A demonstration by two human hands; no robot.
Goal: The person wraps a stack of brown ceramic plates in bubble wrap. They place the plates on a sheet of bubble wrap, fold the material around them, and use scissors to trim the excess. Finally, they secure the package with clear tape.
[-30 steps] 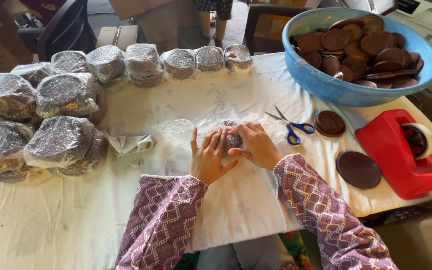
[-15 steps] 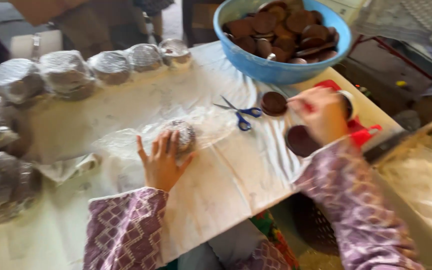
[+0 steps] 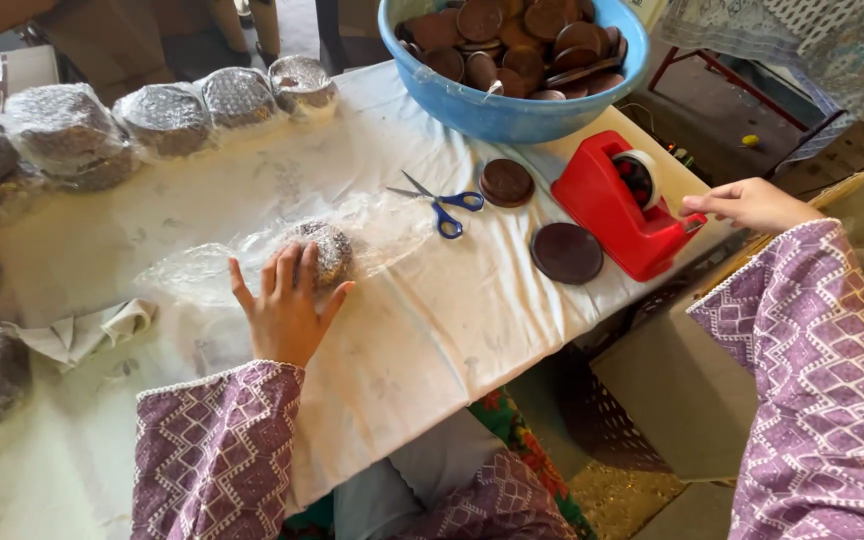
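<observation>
My left hand (image 3: pixel 287 310) lies flat, fingers spread, on a small round brown piece wrapped in clear bubble wrap (image 3: pixel 324 250) on the white-covered table (image 3: pixel 452 330). My right hand (image 3: pixel 749 203) reaches to the front end of a red tape dispenser (image 3: pixel 624 205), fingertips pinched at its cutter; whether tape is between them I cannot tell. Two brown round discs (image 3: pixel 567 252) (image 3: pixel 507 182) lie beside the dispenser. Blue-handled scissors (image 3: pixel 442 205) rest between the wrapped piece and the discs.
A blue bowl (image 3: pixel 497 110) full of brown discs stands at the back. Several bubble-wrapped bundles (image 3: pixel 162 118) line the back and left of the table. A crumpled cloth (image 3: pixel 92 330) lies at left. A cardboard box (image 3: pixel 862 215) sits on the right beside the table.
My right hand left the wrapped piece, went right over the discs and now touches the tape dispenser's front. The left hand stays pressed on the wrapped piece. The view swung right.
</observation>
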